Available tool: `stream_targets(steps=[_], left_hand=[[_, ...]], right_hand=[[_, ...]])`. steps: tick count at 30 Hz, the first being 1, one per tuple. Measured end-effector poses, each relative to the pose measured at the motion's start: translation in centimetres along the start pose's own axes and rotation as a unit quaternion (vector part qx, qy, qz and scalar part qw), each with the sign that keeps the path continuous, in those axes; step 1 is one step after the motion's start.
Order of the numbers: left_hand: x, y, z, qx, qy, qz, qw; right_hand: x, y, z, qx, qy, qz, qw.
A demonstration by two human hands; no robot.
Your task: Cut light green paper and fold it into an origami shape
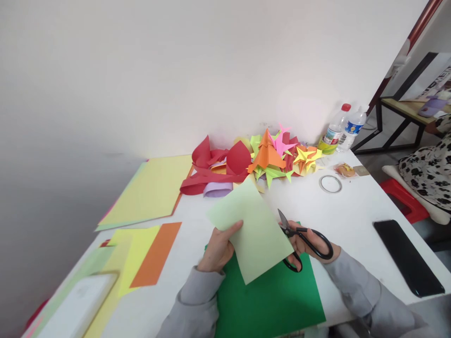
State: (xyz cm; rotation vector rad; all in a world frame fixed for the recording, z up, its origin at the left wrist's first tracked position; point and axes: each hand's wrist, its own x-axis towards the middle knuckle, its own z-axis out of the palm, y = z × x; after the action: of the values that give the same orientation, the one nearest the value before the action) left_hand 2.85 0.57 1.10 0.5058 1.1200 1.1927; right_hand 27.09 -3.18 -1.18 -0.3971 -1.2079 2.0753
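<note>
My left hand [219,248] pinches a pale green sheet of paper [256,230] along its left side, thumb on top. The sheet is held up at a tilt over a larger dark green sheet [268,300] on the table. Black-handled scissors [312,241] are in my right hand [303,244], fingers in the handle loops and the blades pointing up and away. The scissors are beside the right edge of the pale green sheet; part of the lower handle and some fingers are hidden behind the paper.
Folded paper shapes [268,157] pile against the wall. Large yellow sheets [151,188], smaller coloured strips [157,256] and a white phone-like object [82,305] are on the left. A tape roll [330,184], two bottles [338,126] and a black phone [407,258] are right. Someone sits beyond.
</note>
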Motion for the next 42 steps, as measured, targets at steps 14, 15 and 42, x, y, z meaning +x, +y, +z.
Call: stream_targets(steps=[14, 15, 42], left_hand=[[-0.2, 0.2, 0.2, -0.005, 0.018, -0.008, 1.000], [-0.1, 0.2, 0.2, -0.006, 0.019, -0.006, 1.000], [-0.1, -0.3, 0.1, -0.002, 0.006, 0.001, 1.000]], right_hand=[[0.4, 0.2, 0.1, 0.018, 0.011, -0.011, 1.000], [0.4, 0.3, 0.1, 0.021, 0.010, -0.015, 1.000], [0.4, 0.3, -0.1, 0.001, 0.014, -0.016, 1.000]])
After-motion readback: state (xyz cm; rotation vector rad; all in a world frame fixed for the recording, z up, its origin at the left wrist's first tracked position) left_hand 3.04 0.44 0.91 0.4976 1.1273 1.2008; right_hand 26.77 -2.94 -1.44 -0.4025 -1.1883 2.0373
